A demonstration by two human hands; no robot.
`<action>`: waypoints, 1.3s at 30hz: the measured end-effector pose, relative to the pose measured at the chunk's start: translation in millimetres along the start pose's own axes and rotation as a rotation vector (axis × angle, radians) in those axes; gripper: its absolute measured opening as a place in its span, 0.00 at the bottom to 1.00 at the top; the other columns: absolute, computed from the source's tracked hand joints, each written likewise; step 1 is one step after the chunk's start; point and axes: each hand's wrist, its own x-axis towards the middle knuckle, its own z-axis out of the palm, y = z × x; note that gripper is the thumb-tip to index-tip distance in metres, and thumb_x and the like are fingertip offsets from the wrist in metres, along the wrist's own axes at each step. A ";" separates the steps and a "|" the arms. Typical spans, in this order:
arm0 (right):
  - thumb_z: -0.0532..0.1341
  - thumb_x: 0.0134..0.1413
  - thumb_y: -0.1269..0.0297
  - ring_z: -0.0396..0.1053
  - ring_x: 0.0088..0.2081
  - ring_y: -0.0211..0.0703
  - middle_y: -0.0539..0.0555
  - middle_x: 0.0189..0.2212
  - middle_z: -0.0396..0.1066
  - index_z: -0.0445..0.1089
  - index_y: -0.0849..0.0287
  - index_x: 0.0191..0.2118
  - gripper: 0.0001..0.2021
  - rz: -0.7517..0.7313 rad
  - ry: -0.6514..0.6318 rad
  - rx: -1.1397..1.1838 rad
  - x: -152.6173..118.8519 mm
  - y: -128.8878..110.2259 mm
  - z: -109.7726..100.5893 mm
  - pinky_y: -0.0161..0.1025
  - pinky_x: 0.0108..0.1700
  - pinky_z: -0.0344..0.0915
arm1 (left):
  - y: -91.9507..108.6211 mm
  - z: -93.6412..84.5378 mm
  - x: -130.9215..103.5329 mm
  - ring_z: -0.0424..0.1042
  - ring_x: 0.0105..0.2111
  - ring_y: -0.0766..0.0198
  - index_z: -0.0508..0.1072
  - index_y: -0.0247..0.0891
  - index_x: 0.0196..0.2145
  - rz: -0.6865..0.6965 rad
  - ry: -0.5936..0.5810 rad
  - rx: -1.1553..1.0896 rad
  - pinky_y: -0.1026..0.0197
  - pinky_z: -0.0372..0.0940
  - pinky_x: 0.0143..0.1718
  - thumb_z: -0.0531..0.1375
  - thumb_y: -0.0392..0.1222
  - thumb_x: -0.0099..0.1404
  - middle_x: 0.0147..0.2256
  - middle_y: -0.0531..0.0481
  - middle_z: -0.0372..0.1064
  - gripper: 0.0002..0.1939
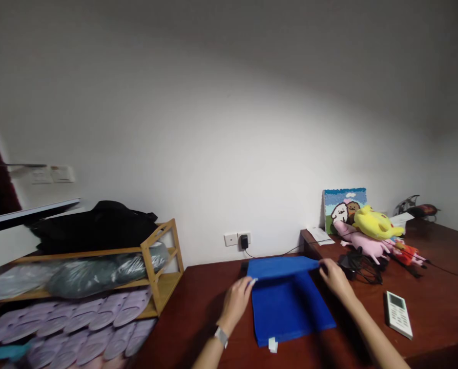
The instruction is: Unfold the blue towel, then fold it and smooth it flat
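A flat blue fabric piece [290,312] lies on the dark red-brown table, its upper flap [283,265] lifted off the part below. My left hand [236,299] pinches the flap's left corner, where a small white tab shows at the fingertips. My right hand [334,278] is closed on the right corner of the same flap. Between the hands the flap's edge is stretched and casts a shadow on the blue surface underneath. Another white tab [273,345] sticks out at the near edge of the fabric. A watch is on my left wrist.
A white remote control [398,314] lies right of my right arm. Behind it are plush toys [375,225], tangled black cables [365,266] and a picture [344,207]. To the left stands a wooden rack [152,277] with lilac slippers [102,312]. A plug [244,241] sits in the wall socket.
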 end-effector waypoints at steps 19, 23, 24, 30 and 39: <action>0.46 0.63 0.54 0.62 0.65 0.54 0.60 0.63 0.66 0.73 0.60 0.58 0.28 0.207 -0.288 -0.375 -137.5 93.3 104.4 0.50 0.69 0.55 | -50.4 132.6 -125.1 0.73 0.53 0.51 0.77 0.45 0.49 0.079 -0.147 0.155 0.47 0.69 0.57 0.56 0.33 0.64 0.55 0.47 0.75 0.18; 0.42 0.66 0.51 0.49 0.72 0.52 0.52 0.70 0.56 0.64 0.53 0.67 0.30 0.185 -0.327 -0.432 -131.7 76.2 129.7 0.54 0.73 0.44 | -35.1 141.4 -109.9 0.65 0.63 0.51 0.72 0.47 0.60 0.083 -0.193 0.106 0.44 0.64 0.64 0.51 0.41 0.72 0.64 0.48 0.66 0.22; 0.43 0.66 0.51 0.47 0.72 0.52 0.50 0.70 0.54 0.62 0.51 0.68 0.30 0.202 -0.353 -0.436 -132.7 75.1 137.1 0.56 0.73 0.43 | -32.4 145.7 -106.2 0.63 0.65 0.51 0.69 0.48 0.63 0.088 -0.235 0.101 0.43 0.62 0.65 0.49 0.44 0.74 0.67 0.49 0.62 0.23; 0.45 0.66 0.48 0.44 0.73 0.52 0.48 0.71 0.51 0.56 0.47 0.70 0.30 0.224 -0.350 -0.416 -147.3 87.3 160.8 0.58 0.73 0.41 | -42.1 166.9 -106.0 0.52 0.70 0.51 0.49 0.55 0.71 0.130 -0.374 0.114 0.40 0.55 0.69 0.47 0.53 0.76 0.72 0.51 0.48 0.29; 0.44 0.65 0.46 0.48 0.72 0.54 0.49 0.70 0.54 0.60 0.50 0.69 0.32 0.213 -0.392 -0.353 -196.6 56.5 146.2 0.56 0.73 0.46 | -64.1 142.2 -140.8 0.53 0.70 0.54 0.53 0.61 0.69 0.112 -0.416 0.039 0.40 0.54 0.69 0.48 0.54 0.76 0.71 0.56 0.51 0.26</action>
